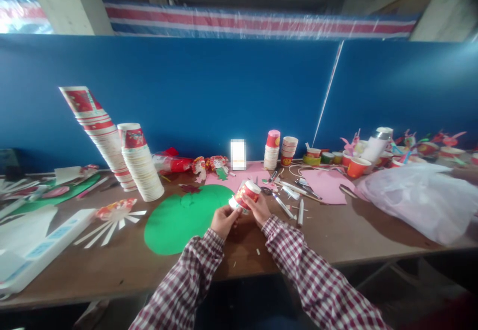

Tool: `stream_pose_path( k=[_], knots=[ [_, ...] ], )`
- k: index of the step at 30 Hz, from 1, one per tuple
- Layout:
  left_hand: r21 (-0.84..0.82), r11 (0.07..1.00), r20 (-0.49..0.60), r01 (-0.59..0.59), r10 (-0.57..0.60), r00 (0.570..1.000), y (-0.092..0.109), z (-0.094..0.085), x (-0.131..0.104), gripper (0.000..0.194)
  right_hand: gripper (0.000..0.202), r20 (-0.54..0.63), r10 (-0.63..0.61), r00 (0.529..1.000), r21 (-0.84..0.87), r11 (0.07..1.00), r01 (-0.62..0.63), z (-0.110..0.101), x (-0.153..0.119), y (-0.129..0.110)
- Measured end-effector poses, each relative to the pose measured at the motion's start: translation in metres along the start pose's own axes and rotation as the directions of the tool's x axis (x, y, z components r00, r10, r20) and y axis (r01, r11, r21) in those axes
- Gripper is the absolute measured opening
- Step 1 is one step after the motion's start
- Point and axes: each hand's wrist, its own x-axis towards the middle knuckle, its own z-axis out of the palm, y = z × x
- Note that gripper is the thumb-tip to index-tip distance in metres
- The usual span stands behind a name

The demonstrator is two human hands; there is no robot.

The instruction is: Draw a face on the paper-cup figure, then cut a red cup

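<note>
A red-and-white paper cup [248, 193] lies tilted between my two hands, above the table's middle. My right hand [259, 207] is closed round its right side, with the thumb on the printed wall. At the lower left end of the cup, my left hand [225, 220] pinches its white edge, and most of those fingers are hidden underneath. A large green paper sheet [175, 225] with a rounded outline lies to the left of my hands. Markers [300, 213] and scissors [266, 190] lie close by on the right.
Two tall paper cup stacks [144, 170] stand at the left, one leaning. Shorter cup stacks [272, 156] are at the back. Pink paper [324, 185], a plastic bag [418, 195] and a flask [377, 146] are rightward. A cup cut into strips [115, 210] and a power strip [48, 250] lie left.
</note>
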Motion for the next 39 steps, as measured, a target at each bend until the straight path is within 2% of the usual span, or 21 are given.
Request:
stream_pose_path(
  k=[4, 14, 24, 35, 39],
  knots=[
    [0.018, 1.000, 0.024, -0.013, 0.012, 1.000, 0.000, -0.001, 0.000, 0.043, 0.041, -0.011, 0.002, 1.000, -0.009, 1.000, -0.002, -0.001, 0.001, -0.002],
    [0.026, 0.999, 0.113, -0.028, 0.024, 0.993, -0.003, 0.001, -0.003, 0.040, 0.038, -0.019, 0.001, 1.000, -0.001, 1.000, -0.001, -0.005, 0.007, 0.011],
    [0.078, 0.997, 0.040, -0.018, 0.015, 0.999, -0.004, 0.001, -0.001, 0.042, 0.038, -0.015, -0.022, 1.000, -0.021, 1.000, 0.022, 0.002, -0.001, -0.004],
    [0.089, 0.993, 0.102, -0.072, 0.063, 0.993, -0.005, -0.001, -0.004, 0.030, 0.035, -0.009, 0.003, 1.000, 0.026, 1.000, -0.003, -0.005, 0.007, 0.010],
    [0.085, 0.994, 0.121, -0.068, 0.057, 0.991, -0.004, 0.001, -0.005, 0.035, 0.037, -0.019, 0.005, 1.000, 0.050, 0.999, -0.004, -0.007, 0.009, 0.013]
  ],
)
